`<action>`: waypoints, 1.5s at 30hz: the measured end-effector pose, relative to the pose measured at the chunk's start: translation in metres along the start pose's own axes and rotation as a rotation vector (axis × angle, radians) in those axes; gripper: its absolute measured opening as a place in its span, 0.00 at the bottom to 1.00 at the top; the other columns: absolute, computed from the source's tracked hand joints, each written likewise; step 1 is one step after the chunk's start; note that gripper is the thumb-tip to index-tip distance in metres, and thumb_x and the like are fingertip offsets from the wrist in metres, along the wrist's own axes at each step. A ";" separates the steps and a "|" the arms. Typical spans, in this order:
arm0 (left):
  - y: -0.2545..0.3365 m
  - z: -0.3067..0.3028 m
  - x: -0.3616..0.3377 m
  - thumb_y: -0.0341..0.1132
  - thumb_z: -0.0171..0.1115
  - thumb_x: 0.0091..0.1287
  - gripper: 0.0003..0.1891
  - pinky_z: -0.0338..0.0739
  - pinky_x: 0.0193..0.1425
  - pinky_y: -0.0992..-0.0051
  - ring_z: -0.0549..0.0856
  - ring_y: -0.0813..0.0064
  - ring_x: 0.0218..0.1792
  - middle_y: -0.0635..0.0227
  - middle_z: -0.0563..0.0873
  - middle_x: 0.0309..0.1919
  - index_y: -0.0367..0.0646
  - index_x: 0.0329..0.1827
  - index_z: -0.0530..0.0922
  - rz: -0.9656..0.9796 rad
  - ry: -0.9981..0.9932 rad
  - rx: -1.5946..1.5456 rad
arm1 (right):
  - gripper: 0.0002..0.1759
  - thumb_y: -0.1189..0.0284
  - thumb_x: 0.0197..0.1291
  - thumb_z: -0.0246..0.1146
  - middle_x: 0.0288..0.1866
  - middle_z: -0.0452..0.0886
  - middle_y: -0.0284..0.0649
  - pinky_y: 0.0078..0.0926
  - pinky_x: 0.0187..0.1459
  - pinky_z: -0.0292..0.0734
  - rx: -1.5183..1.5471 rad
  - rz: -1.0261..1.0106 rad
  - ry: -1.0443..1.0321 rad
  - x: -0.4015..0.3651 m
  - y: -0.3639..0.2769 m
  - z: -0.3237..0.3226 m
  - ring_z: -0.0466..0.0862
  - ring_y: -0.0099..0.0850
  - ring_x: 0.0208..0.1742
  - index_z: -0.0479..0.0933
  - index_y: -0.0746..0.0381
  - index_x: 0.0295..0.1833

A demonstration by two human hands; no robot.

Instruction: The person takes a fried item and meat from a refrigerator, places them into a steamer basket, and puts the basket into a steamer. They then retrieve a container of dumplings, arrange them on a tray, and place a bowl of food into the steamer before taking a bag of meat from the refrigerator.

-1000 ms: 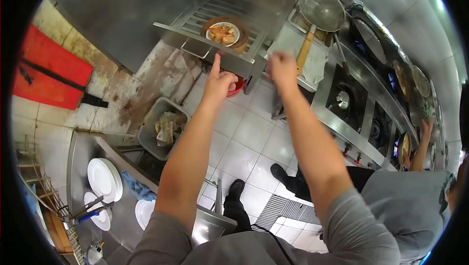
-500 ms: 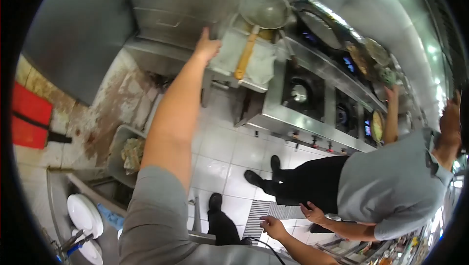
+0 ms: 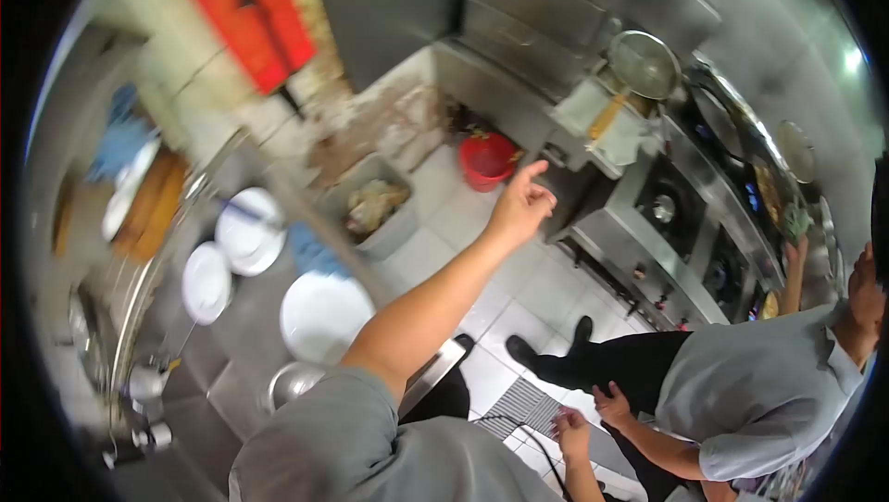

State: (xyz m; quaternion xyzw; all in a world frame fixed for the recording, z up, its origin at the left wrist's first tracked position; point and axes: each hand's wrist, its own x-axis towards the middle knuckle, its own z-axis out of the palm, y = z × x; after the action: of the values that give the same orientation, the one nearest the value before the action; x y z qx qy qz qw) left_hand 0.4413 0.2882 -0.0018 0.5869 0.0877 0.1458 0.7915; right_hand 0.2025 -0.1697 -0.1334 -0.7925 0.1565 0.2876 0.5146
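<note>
My left hand (image 3: 524,210) is stretched out over the floor with fingers apart and nothing in it. Beyond its fingertips, a strainer (image 3: 644,65) with a wooden handle rests on white cloths (image 3: 585,106) beside the stove (image 3: 639,257). Below the hand's line stand a red bucket (image 3: 488,161) and a grey bin (image 3: 387,235) holding crumpled material. Low in view, my right hand (image 3: 570,430) hangs near my body, its fingers loosely bent and no object visible in it. A black cable (image 3: 537,442) runs close by.
A co-worker (image 3: 741,382) in a grey shirt stands at the stove on the right, one hand (image 3: 611,405) near my right hand. White plates (image 3: 250,232), a large white bowl (image 3: 324,317) and a blue cloth (image 3: 315,250) lie on the steel counter (image 3: 245,391) at left.
My view has swung left, bringing the counter and red bucket into sight. My left hand has come away from the cloth-covered surface beside the strainer. The co-worker stays at the stove.
</note>
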 end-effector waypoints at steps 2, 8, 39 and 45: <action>0.046 -0.026 -0.104 0.26 0.64 0.74 0.29 0.80 0.52 0.77 0.83 0.81 0.45 0.69 0.84 0.45 0.39 0.78 0.69 0.101 -0.010 -0.001 | 0.15 0.75 0.74 0.61 0.37 0.86 0.40 0.20 0.25 0.76 -0.006 -0.102 -0.064 -0.009 0.000 0.021 0.83 0.23 0.28 0.78 0.67 0.62; 0.121 -0.162 -0.441 0.24 0.61 0.77 0.18 0.77 0.51 0.79 0.81 0.84 0.42 0.74 0.83 0.41 0.40 0.68 0.79 0.258 0.402 0.311 | 0.14 0.75 0.73 0.62 0.38 0.86 0.36 0.18 0.28 0.76 0.079 -0.312 -0.255 -0.085 0.006 0.076 0.82 0.21 0.29 0.79 0.64 0.61; 0.113 -0.636 -0.868 0.27 0.58 0.76 0.06 0.69 0.32 0.83 0.77 0.87 0.29 0.77 0.79 0.25 0.46 0.41 0.83 -0.067 1.228 -0.372 | 0.08 0.78 0.71 0.65 0.38 0.85 0.37 0.23 0.36 0.80 0.202 -0.197 -1.200 -0.563 0.002 0.838 0.84 0.26 0.35 0.81 0.67 0.52; 0.092 -0.661 -0.882 0.25 0.59 0.72 0.08 0.74 0.37 0.80 0.80 0.82 0.32 0.78 0.80 0.28 0.47 0.33 0.78 0.165 1.277 -0.235 | 0.05 0.76 0.72 0.63 0.33 0.83 0.35 0.27 0.31 0.74 -0.036 -0.345 -1.163 -0.567 0.015 0.891 0.79 0.24 0.31 0.83 0.65 0.45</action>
State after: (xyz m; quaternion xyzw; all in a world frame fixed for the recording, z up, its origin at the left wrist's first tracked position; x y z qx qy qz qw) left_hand -0.6064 0.6160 -0.1381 0.2993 0.4789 0.5345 0.6288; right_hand -0.5141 0.6037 -0.0664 -0.5280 -0.2857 0.5885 0.5416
